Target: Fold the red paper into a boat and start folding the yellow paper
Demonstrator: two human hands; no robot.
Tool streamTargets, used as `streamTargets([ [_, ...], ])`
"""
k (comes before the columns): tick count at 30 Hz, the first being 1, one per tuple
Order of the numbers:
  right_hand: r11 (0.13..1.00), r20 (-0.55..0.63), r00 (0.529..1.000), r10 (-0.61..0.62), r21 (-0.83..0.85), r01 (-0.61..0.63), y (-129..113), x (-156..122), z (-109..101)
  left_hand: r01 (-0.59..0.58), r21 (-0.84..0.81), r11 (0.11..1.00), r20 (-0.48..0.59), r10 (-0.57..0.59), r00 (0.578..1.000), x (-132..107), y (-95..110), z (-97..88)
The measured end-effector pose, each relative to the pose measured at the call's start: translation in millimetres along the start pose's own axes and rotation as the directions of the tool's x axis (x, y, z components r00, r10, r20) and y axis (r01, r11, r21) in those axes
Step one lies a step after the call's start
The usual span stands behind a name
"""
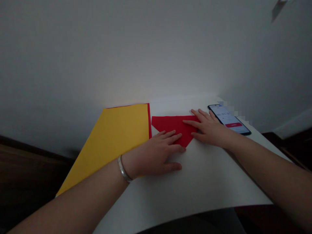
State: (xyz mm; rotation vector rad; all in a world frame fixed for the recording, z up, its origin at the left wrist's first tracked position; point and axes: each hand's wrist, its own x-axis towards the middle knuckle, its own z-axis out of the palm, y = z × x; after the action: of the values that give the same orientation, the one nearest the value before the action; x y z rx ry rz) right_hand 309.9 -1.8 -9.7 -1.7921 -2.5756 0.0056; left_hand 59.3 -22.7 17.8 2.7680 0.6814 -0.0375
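A red paper (170, 125) folded into a downward-pointing triangle lies on the white table (207, 175). My left hand (156, 152) lies flat with its fingers stretched out, fingertips resting on the triangle's lower left edge. My right hand (207, 128) is also flat and spread, pressing on the triangle's right corner. A silver bracelet (123, 169) sits on my left wrist.
A large yellow sheet (114, 139) lies left of the triangle, with a red sheet (149, 120) showing along its right edge beneath it. A phone (229, 119) with a lit screen rests at the table's right corner. A white wall stands behind the table.
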Motion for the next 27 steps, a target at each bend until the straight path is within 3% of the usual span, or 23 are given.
streamTargets([
  [10, 0.997, -0.004, 0.997, 0.078, -0.005, -0.078, 13.4, 0.8, 8.0, 0.006, 0.032, 0.999, 0.009, -0.006, 1.0, -3.1, 1.3, -1.5],
  [16, 0.989, -0.112, 0.984, 0.142, 0.047, -0.137, 23.4, 6.9, 16.1, 0.001, 0.058, 0.998, 0.007, -0.001, 1.0, -2.9, 3.6, -3.3],
  [22, 0.994, -0.149, 0.984, 0.095, 0.068, -0.086, 23.7, 6.3, 14.8, -0.005, 0.074, 0.997, -0.002, 0.006, 1.0, -4.0, 2.7, -2.4],
  [27, 0.99, -0.129, 0.99, -0.057, 0.122, 0.073, 3.8, -0.7, 9.5, -0.023, 0.076, 0.997, -0.021, 0.025, 0.999, -2.7, -0.5, -0.4],
])
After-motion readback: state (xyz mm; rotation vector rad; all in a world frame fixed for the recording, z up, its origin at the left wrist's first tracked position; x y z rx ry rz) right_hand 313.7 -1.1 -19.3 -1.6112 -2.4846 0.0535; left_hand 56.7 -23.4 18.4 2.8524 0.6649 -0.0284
